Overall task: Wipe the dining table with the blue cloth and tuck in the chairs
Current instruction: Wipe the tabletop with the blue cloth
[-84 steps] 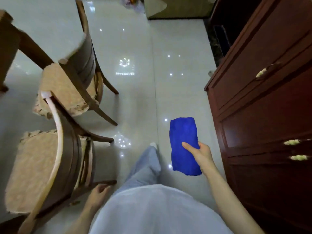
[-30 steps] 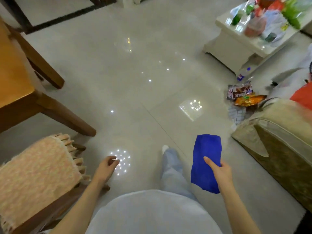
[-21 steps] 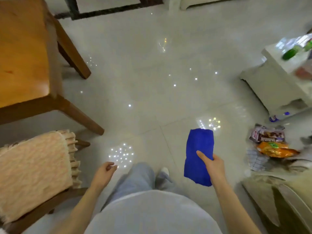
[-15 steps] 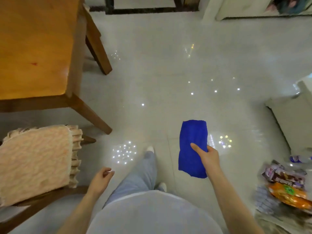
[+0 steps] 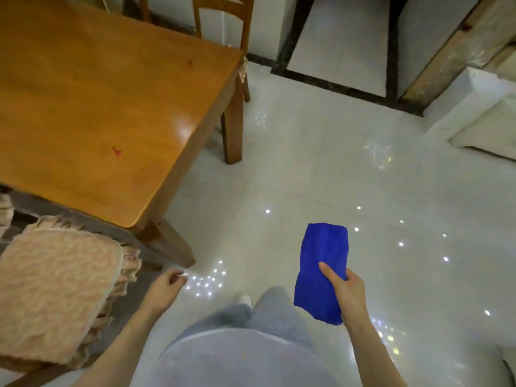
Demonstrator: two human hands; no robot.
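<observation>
**Cloth in hand beside the table corner**

The right hand (image 5: 344, 291) grips the folded blue cloth (image 5: 324, 270) at lower right of the frame, thumb across its face, over the glossy floor (image 5: 321, 177). The left hand (image 5: 167, 289) hangs loosely curled at lower centre, grasping nothing, near a table leg. The dining table (image 5: 92, 107) fills the upper left, cut off by the frame edge. A cushioned chair (image 5: 53, 286) sits at lower left, only partly visible; another chair (image 5: 223, 20) at the top shows only its backrest.
</observation>
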